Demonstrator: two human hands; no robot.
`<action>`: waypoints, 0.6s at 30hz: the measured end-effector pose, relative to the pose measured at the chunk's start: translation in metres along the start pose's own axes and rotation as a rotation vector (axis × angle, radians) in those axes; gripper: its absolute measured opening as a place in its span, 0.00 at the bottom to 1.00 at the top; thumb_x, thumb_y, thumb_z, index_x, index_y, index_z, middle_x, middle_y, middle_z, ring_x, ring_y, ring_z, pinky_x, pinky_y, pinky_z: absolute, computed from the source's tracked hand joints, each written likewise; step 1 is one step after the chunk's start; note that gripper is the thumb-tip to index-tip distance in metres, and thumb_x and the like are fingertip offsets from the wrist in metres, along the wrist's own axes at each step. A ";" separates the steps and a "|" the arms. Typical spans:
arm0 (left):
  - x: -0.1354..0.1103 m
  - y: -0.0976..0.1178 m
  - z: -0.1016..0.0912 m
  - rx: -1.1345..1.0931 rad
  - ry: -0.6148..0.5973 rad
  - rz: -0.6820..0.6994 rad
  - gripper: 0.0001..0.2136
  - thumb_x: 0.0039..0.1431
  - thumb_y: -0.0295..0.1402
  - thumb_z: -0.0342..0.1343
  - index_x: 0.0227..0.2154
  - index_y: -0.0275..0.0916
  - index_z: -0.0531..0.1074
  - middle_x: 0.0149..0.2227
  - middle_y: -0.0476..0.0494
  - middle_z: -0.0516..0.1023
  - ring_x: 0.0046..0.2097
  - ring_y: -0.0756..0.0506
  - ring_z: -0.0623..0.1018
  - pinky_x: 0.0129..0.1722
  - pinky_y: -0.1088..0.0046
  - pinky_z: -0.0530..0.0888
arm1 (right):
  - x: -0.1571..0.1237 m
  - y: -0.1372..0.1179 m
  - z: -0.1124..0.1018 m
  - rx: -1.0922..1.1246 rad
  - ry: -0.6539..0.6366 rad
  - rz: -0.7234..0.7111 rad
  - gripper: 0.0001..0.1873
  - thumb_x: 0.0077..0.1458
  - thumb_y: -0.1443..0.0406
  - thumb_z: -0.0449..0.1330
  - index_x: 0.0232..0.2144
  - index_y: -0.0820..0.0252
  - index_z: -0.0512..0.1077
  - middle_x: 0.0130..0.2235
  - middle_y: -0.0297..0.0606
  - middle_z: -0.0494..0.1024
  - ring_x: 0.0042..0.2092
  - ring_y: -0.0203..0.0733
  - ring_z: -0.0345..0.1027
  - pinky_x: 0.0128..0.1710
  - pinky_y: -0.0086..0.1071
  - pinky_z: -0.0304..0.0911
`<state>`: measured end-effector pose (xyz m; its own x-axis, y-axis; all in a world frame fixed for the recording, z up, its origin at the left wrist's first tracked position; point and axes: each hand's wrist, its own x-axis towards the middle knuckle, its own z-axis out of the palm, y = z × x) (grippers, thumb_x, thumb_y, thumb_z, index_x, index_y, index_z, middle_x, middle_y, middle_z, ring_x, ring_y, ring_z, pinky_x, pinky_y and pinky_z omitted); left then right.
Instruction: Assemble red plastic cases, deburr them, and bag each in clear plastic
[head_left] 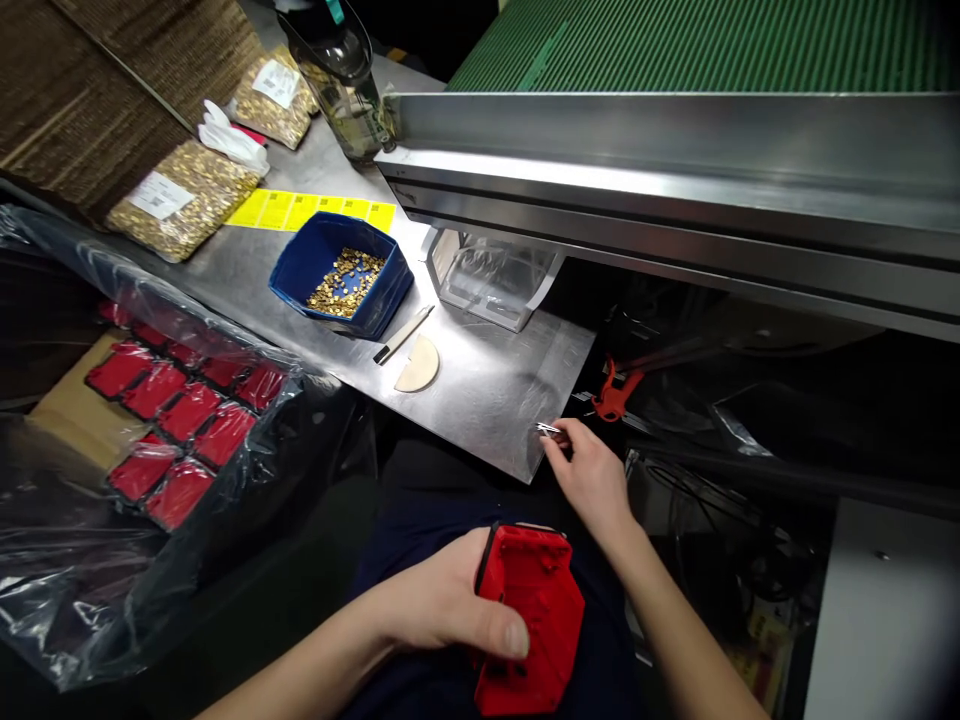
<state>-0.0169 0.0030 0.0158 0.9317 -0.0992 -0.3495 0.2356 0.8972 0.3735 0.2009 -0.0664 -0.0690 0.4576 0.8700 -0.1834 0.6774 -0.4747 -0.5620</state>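
My left hand (pixel 450 590) is closed around a red plastic housing (pixel 544 610) with a black edge, its thumb pressed on the hollow inner side. My right hand (pixel 592 475) is at the near right corner of the metal table (pixel 495 400). Its fingers pinch a small, slim metal tool (pixel 549 430) with a bright tip; most of it is hidden in the fingers, and I cannot tell its kind. Farther back on the table stands a blue bin (pixel 300 285) with small brass-coloured pieces (pixel 349 285). Near it lie a white pen-like tool (pixel 405 335) and a pale, partly cut disc (pixel 418 366).
Clear plastic lines a box (pixel 75 400) at left with several red housings (pixel 180 412). Bags of brass pieces (pixel 184 195), yellow labels (pixel 289 210) and a bottle (pixel 341 90) lie farther back. A clear bin (pixel 491 275) sits under the green conveyor's metal frame (pixel 637 190). Orange-handled pliers (pixel 616 390) are at right.
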 end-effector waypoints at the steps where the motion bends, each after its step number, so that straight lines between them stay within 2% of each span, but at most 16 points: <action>1: -0.001 -0.002 0.001 -0.024 -0.008 0.022 0.37 0.47 0.39 0.76 0.59 0.35 0.71 0.46 0.36 0.78 0.44 0.44 0.78 0.46 0.69 0.75 | 0.006 -0.008 0.012 -0.011 0.003 -0.038 0.10 0.67 0.60 0.58 0.46 0.57 0.74 0.44 0.40 0.79 0.45 0.46 0.73 0.45 0.37 0.65; 3: -0.003 -0.005 0.004 -0.045 -0.007 0.065 0.43 0.42 0.34 0.78 0.63 0.39 0.67 0.52 0.35 0.77 0.51 0.40 0.79 0.52 0.64 0.74 | 0.020 -0.025 0.031 -0.021 0.021 -0.091 0.11 0.67 0.60 0.58 0.48 0.57 0.75 0.48 0.43 0.77 0.51 0.50 0.69 0.53 0.42 0.61; 5: -0.007 -0.006 0.008 -0.024 0.013 0.083 0.50 0.38 0.29 0.79 0.66 0.44 0.64 0.58 0.33 0.74 0.57 0.36 0.77 0.58 0.59 0.72 | 0.036 -0.040 0.042 -0.017 0.030 -0.118 0.13 0.67 0.59 0.58 0.49 0.58 0.75 0.49 0.46 0.75 0.52 0.53 0.67 0.56 0.45 0.59; 9: -0.017 -0.007 0.013 0.084 0.036 0.073 0.55 0.34 0.27 0.80 0.68 0.48 0.61 0.64 0.30 0.70 0.61 0.31 0.74 0.62 0.49 0.69 | 0.059 -0.047 0.044 0.052 0.023 -0.130 0.18 0.64 0.58 0.63 0.52 0.59 0.74 0.50 0.48 0.73 0.54 0.56 0.65 0.58 0.48 0.59; 11: -0.023 -0.007 0.013 0.123 0.053 0.088 0.55 0.35 0.28 0.80 0.69 0.48 0.61 0.64 0.30 0.70 0.61 0.31 0.75 0.62 0.48 0.70 | 0.055 -0.043 0.033 0.121 0.017 -0.118 0.20 0.64 0.57 0.63 0.54 0.60 0.72 0.52 0.48 0.72 0.53 0.52 0.67 0.56 0.45 0.63; 13: -0.027 -0.007 0.011 0.152 0.074 0.106 0.56 0.35 0.29 0.80 0.69 0.47 0.60 0.64 0.30 0.70 0.59 0.31 0.76 0.61 0.50 0.72 | 0.038 -0.038 0.014 0.201 0.001 -0.105 0.17 0.68 0.57 0.57 0.53 0.60 0.73 0.50 0.45 0.74 0.49 0.45 0.71 0.50 0.38 0.68; 15: -0.029 -0.006 0.009 0.221 0.094 0.119 0.57 0.34 0.31 0.80 0.70 0.45 0.59 0.63 0.30 0.71 0.59 0.32 0.76 0.60 0.54 0.73 | 0.010 -0.035 -0.010 0.313 -0.031 -0.092 0.15 0.71 0.57 0.52 0.46 0.57 0.75 0.45 0.40 0.76 0.44 0.40 0.73 0.45 0.32 0.69; 18: -0.027 0.000 0.007 0.402 0.130 0.141 0.57 0.35 0.36 0.80 0.70 0.41 0.59 0.63 0.30 0.71 0.60 0.33 0.75 0.63 0.56 0.71 | -0.037 -0.039 -0.049 0.562 -0.084 -0.065 0.12 0.71 0.58 0.55 0.40 0.54 0.76 0.41 0.35 0.76 0.42 0.37 0.73 0.43 0.28 0.68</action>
<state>-0.0403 0.0027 0.0317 0.9260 0.0902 -0.3665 0.2212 0.6571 0.7206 0.1859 -0.0873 -0.0010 0.3625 0.9135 -0.1847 0.2815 -0.2963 -0.9127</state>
